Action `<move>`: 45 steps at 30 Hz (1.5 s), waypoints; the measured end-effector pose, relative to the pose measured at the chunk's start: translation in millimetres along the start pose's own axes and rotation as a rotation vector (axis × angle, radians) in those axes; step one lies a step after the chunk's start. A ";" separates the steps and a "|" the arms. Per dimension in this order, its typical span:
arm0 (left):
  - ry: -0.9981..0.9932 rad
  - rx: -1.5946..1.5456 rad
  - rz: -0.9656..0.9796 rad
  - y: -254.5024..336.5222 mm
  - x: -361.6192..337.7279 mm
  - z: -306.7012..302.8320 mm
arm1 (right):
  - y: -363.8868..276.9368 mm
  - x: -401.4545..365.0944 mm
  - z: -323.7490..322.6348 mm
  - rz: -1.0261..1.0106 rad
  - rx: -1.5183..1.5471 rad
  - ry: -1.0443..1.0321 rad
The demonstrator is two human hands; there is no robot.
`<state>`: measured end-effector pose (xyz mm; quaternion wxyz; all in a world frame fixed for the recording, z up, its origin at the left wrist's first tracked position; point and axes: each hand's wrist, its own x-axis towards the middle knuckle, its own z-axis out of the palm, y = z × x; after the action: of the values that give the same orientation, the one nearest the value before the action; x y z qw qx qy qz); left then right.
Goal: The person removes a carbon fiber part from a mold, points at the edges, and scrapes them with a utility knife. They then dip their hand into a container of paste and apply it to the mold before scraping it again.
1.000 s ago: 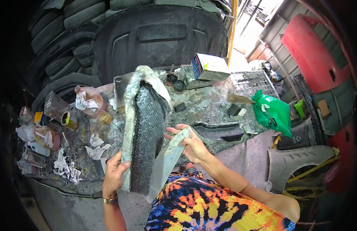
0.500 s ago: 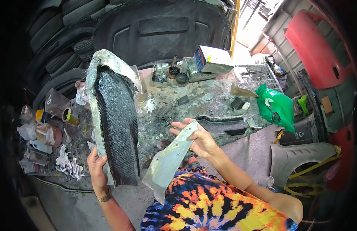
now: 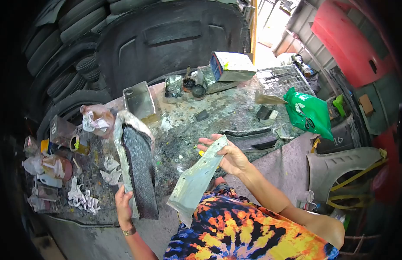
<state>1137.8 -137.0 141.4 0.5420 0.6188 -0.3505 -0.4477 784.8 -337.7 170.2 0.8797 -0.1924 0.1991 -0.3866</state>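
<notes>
My left hand (image 3: 124,203) grips the lower left edge of a long mould (image 3: 140,169) with a pale rim and a black woven lining, its upper end pointing away from me over the table. Between the thumb and fingers of my right hand (image 3: 229,157) is the top end of a pale grey-green angular panel (image 3: 194,180), which slants down to the left in front of my patterned shirt. Beyond my right hand, a dark carbon-like piece (image 3: 248,141) lies on the stained worktable (image 3: 183,125).
A metal tray (image 3: 141,103), dark pots (image 3: 198,90) and a white box (image 3: 235,65) stand along the back. Bottles and crumpled paper (image 3: 81,197) lie left. Right are a wire rack (image 3: 281,78), a green bag (image 3: 308,113) and a grey fender (image 3: 339,171).
The mould has come down and nearer the table, its top end lower, uncovering the metal tray. The pale panel has shifted slightly right. The camera view has shifted a little.
</notes>
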 end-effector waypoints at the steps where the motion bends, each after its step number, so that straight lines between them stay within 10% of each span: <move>1: -0.007 -0.042 -0.008 -1.6 -0.8 7.0 | -1.2 -0.4 -1.4 0.021 0.030 0.008; 45: -0.398 0.226 -0.235 -155.3 85.9 59.3 | -22.0 -1.4 -35.6 -0.053 0.187 0.198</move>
<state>1104.8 -211.2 -27.2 0.3342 0.6115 -0.4239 -0.5786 752.8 -357.0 151.2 0.8594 -0.0754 0.2430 -0.4435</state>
